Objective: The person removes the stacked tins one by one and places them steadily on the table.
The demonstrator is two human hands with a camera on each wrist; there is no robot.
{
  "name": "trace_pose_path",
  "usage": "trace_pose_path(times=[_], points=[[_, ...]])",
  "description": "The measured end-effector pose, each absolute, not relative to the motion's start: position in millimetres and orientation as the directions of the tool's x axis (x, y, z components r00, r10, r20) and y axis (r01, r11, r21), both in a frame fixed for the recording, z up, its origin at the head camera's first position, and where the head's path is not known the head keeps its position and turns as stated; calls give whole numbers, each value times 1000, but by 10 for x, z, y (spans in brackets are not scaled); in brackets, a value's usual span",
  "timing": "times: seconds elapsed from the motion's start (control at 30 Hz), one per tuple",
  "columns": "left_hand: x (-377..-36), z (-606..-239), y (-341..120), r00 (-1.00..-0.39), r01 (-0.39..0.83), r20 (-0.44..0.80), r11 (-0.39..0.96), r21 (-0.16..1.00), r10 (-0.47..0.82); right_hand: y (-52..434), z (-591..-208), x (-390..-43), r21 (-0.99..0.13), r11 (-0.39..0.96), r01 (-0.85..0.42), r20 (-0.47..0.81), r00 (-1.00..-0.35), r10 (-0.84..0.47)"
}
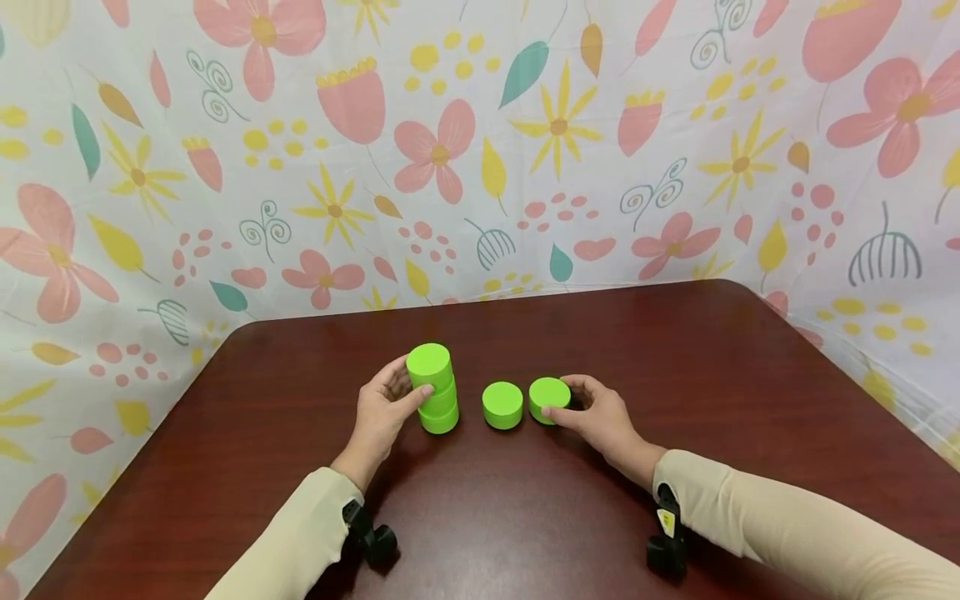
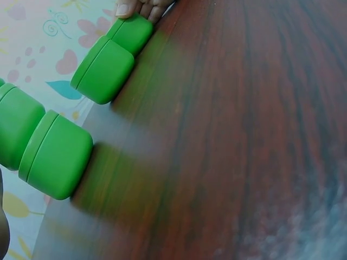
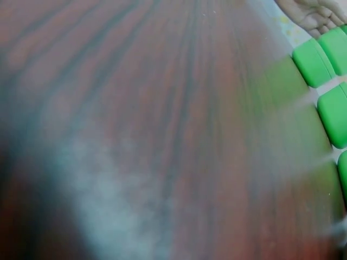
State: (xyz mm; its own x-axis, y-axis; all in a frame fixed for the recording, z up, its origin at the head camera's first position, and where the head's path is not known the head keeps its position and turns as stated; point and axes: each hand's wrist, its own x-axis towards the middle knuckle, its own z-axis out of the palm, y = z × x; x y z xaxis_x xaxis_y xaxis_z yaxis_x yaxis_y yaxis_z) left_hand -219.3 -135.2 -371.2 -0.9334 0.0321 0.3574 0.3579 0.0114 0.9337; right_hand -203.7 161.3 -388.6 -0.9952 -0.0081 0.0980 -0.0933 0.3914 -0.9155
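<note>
Three small round green lidded containers stand in an upright stack (image 1: 430, 365); my left hand (image 1: 382, 408) grips it from the left, thumb across the front near the middle container. To the right of the stack, a single green container (image 1: 502, 406) sits on the table, apart from both hands. Just beyond it, my right hand (image 1: 606, 425) holds another green container (image 1: 549, 398) by its side, thumb in front and fingers behind. The left wrist view shows a lid seam on the stack's lowest container (image 2: 59, 157), which rests on the tabletop.
A dark red-brown wooden table (image 1: 480, 517) with rounded far corners carries everything. Behind it hangs a white cloth (image 1: 465, 217) printed with flowers and leaves. Black wrist devices (image 1: 371, 533) are strapped over both beige sleeves (image 1: 787, 508).
</note>
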Motion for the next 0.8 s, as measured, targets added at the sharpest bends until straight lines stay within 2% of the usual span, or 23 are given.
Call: trace_pose_path(times=[0.23,0.57,0.8], points=[[-2162,-3739,-1388,-943,328,327,14,945,59,1620,-3838,-2002,-953,258,-158,149,-987,-52],[-2180,-3637,-1597,-947,283,268,64,957,177,1367,-3227,-2071,-934,137,-331,301,-932,-203],[-2190,-3708,-1617,-952,234,203,116,965,229,1035,-3085,-2181,-913,123,-389,342,-894,-290]])
